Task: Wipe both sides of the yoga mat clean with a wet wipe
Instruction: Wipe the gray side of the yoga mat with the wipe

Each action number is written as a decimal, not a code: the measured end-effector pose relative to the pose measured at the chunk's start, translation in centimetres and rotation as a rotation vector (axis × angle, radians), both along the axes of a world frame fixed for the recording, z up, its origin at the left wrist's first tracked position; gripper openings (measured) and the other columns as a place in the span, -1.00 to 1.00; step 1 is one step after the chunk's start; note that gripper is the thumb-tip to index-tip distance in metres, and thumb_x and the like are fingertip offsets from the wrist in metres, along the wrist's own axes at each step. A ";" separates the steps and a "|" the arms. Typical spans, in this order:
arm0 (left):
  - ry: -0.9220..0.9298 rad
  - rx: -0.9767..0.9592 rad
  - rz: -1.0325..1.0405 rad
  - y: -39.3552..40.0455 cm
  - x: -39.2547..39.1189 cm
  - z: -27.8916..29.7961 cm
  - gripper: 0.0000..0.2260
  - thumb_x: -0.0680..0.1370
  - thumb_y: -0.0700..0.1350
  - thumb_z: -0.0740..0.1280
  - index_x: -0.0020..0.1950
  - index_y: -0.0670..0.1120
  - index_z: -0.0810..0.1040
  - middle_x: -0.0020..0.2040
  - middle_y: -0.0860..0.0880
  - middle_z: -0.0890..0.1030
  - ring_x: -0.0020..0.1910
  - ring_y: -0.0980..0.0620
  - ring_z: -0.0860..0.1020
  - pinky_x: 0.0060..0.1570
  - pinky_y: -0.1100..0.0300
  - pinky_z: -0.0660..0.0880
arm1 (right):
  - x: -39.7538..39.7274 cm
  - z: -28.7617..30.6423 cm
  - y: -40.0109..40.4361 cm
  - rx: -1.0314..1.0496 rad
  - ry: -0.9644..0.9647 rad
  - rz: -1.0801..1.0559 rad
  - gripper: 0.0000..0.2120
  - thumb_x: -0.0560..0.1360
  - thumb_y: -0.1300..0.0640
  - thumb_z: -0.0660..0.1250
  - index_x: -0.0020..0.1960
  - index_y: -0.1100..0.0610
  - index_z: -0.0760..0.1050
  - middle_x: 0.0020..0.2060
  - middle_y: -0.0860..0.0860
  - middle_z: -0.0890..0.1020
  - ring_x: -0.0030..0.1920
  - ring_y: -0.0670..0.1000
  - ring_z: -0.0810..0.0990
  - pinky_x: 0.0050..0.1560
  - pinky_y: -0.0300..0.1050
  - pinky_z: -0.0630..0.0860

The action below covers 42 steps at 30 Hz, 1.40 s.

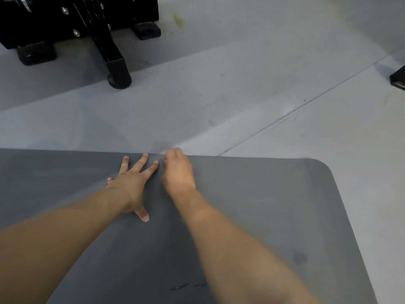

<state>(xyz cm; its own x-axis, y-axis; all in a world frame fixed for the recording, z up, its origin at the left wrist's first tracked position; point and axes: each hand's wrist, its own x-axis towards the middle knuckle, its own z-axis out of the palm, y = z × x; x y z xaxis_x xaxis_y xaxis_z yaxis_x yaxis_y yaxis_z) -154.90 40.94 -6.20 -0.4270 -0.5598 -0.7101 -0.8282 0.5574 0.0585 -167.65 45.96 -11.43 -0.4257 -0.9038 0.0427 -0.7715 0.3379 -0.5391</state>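
Observation:
A dark grey yoga mat lies flat on the floor and fills the lower half of the view, its rounded corner at the right. My left hand presses flat on the mat near its far edge, fingers spread. Right beside it, my right hand sits at the mat's far edge with its fingers curled downward; what they hold is hidden, and no wet wipe shows. Some wet streaks mark the mat near the bottom of the view.
Pale grey floor stretches beyond the mat, crossed by a seam line. Black exercise equipment with feet stands at the back left. A dark object pokes in at the right edge.

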 end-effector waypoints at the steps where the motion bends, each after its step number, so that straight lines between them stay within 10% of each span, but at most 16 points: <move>1: -0.002 -0.001 -0.003 0.0 0.0 0.0 0.41 0.11 0.14 0.71 0.59 0.25 -0.31 0.54 0.20 -0.46 0.57 -0.20 -0.37 0.38 -0.44 0.23 | 0.1 -0.1 -0.2 0.015 0.009 0.044 -0.83 0.50 0.36 0.23 0.09 0.26 0.43 0.06 0.20 0.49 0.04 0.19 0.47 0.05 -0.06 0.35; 18: -0.049 -0.001 -0.033 -0.1 0.2 -0.9 0.38 0.18 0.18 0.68 0.56 0.24 -0.39 0.50 0.17 -0.54 0.56 -0.24 -0.38 0.37 -0.46 0.23 | -23.7 0.4 17.4 0.114 0.208 -0.465 -0.94 0.56 0.30 0.22 -0.04 0.29 0.44 -0.05 0.27 0.50 -0.14 0.30 0.50 -0.21 -0.05 0.22; 26: -0.078 -0.050 -0.045 0.1 -0.3 -1.7 0.38 0.21 0.15 0.67 0.55 0.22 -0.43 0.53 0.10 -0.52 0.57 -0.29 -0.32 0.45 -0.30 0.24 | -23.1 1.2 18.7 0.151 0.123 -0.536 -0.95 0.50 0.36 0.22 -0.07 0.27 0.44 -0.06 0.27 0.53 -0.03 0.26 0.50 -0.06 0.00 0.33; 30: 0.055 -0.036 -0.273 5.1 -3.0 -0.8 0.05 0.41 -0.05 0.46 0.56 0.33 -0.28 0.61 0.07 -0.35 0.60 -0.23 -0.26 0.49 -0.32 0.16 | -16.5 0.1 17.4 0.045 0.057 -0.339 -0.92 0.44 0.39 0.24 -0.14 0.25 0.45 -0.15 0.22 0.53 -0.11 0.25 0.51 -0.09 0.05 0.39; 37: 0.295 -0.019 -0.440 17.9 -10.1 -1.6 0.01 0.40 0.41 0.34 0.65 0.01 -0.08 0.64 0.01 -0.25 0.60 -0.09 -0.30 0.56 -0.23 -0.09 | -12.9 1.0 20.7 0.100 0.075 0.026 -0.97 0.51 0.32 0.26 -0.08 0.23 0.45 -0.11 0.21 0.52 -0.12 0.26 0.51 -0.12 0.03 0.34; 42: 0.302 -0.069 -0.482 18.5 -10.4 -2.2 0.02 0.38 0.48 0.30 0.65 0.06 -0.08 0.64 0.00 -0.23 0.61 -0.09 -0.28 0.57 -0.20 -0.09 | -23.0 1.3 28.8 0.179 0.189 -0.349 -0.98 0.51 0.31 0.28 -0.10 0.25 0.46 -0.10 0.26 0.54 -0.09 0.28 0.54 -0.10 0.03 0.32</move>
